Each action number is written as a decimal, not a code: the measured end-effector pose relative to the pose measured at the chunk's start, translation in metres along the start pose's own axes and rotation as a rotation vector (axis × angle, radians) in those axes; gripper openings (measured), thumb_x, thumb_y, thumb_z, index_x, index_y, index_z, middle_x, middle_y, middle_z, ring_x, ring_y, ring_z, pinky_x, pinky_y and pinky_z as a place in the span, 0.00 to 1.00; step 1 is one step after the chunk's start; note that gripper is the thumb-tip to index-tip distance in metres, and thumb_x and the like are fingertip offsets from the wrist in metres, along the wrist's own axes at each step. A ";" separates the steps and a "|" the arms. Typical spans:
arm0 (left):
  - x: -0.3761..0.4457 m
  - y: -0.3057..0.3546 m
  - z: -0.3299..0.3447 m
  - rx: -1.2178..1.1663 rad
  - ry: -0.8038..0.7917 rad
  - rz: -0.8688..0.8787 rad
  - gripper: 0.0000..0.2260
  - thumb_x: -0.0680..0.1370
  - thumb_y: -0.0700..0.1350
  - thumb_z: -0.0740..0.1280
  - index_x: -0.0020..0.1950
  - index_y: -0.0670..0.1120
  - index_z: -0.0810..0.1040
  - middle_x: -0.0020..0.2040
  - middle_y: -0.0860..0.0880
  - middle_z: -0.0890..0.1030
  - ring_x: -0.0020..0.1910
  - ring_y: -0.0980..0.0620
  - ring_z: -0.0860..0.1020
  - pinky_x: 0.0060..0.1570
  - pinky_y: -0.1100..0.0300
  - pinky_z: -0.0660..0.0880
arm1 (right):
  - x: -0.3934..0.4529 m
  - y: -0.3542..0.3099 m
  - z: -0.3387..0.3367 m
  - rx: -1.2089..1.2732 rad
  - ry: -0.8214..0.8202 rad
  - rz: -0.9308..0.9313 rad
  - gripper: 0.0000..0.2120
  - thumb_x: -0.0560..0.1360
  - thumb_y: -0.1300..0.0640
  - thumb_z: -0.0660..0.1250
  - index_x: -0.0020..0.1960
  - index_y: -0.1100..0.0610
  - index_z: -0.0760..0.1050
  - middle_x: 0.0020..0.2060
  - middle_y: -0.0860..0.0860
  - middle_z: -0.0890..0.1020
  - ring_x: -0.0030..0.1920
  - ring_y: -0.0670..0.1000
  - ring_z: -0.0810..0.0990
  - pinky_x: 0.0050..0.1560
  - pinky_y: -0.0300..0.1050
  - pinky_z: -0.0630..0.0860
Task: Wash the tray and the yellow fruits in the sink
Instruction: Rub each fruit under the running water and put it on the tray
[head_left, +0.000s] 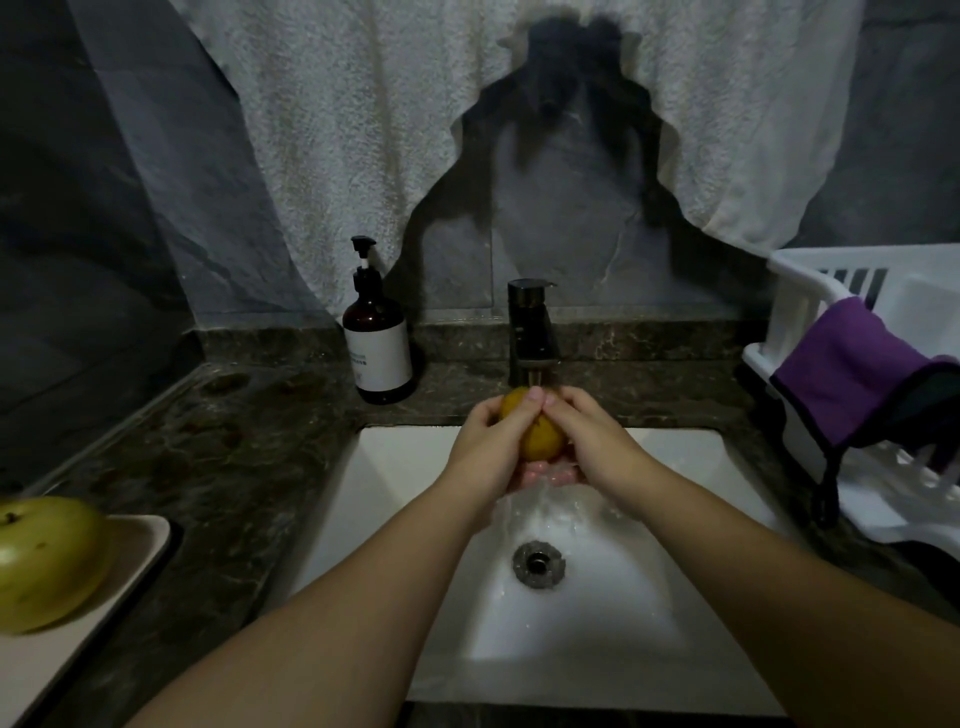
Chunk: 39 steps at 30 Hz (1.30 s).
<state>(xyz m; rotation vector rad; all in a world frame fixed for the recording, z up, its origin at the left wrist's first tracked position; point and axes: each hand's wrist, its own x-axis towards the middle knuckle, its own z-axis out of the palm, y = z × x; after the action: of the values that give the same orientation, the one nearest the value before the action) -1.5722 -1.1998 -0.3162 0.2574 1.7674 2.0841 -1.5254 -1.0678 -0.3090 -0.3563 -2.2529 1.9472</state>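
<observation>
Both my hands hold a yellow-orange fruit (542, 439) under the running tap (532, 338), above the back of the white sink (405, 483). My left hand (488, 441) curls round the fruit's left side and my right hand (587, 441) wraps its right side, fingertips meeting on top. Water spills off my hands toward the drain (538, 564). A second yellow-green fruit (44, 564) lies on the beige tray (132, 566) on the counter at the lower left.
A brown pump soap bottle (378, 343) stands on the dark marble counter (234, 457) left of the tap. A white dish rack (831, 332) with a purple cloth (852, 379) draped over it sits at the right. A white towel (415, 130) hangs on the wall behind.
</observation>
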 end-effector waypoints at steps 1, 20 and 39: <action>0.000 0.000 -0.001 -0.022 0.002 0.006 0.22 0.74 0.61 0.76 0.64 0.55 0.76 0.57 0.45 0.83 0.44 0.48 0.88 0.44 0.53 0.84 | 0.001 -0.003 -0.002 -0.046 0.018 0.000 0.14 0.82 0.38 0.59 0.66 0.39 0.70 0.60 0.51 0.79 0.57 0.56 0.82 0.44 0.50 0.80; -0.007 -0.001 -0.002 0.138 -0.015 0.163 0.35 0.58 0.65 0.81 0.62 0.67 0.72 0.60 0.55 0.80 0.55 0.51 0.83 0.45 0.58 0.82 | 0.030 -0.084 -0.009 -0.940 0.278 -0.486 0.33 0.78 0.33 0.55 0.80 0.45 0.60 0.79 0.46 0.61 0.76 0.54 0.65 0.71 0.57 0.67; -0.011 -0.002 -0.009 0.227 -0.171 -0.064 0.26 0.72 0.68 0.73 0.65 0.58 0.76 0.57 0.46 0.85 0.47 0.45 0.86 0.41 0.54 0.82 | -0.027 0.013 -0.022 -0.432 -0.018 -0.201 0.44 0.65 0.48 0.83 0.73 0.34 0.61 0.67 0.45 0.72 0.62 0.47 0.76 0.55 0.43 0.80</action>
<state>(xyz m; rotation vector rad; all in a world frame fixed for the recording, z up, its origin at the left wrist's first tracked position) -1.5652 -1.2117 -0.3189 0.4242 1.8807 1.7611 -1.4928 -1.0525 -0.3172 -0.1475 -2.5957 1.3674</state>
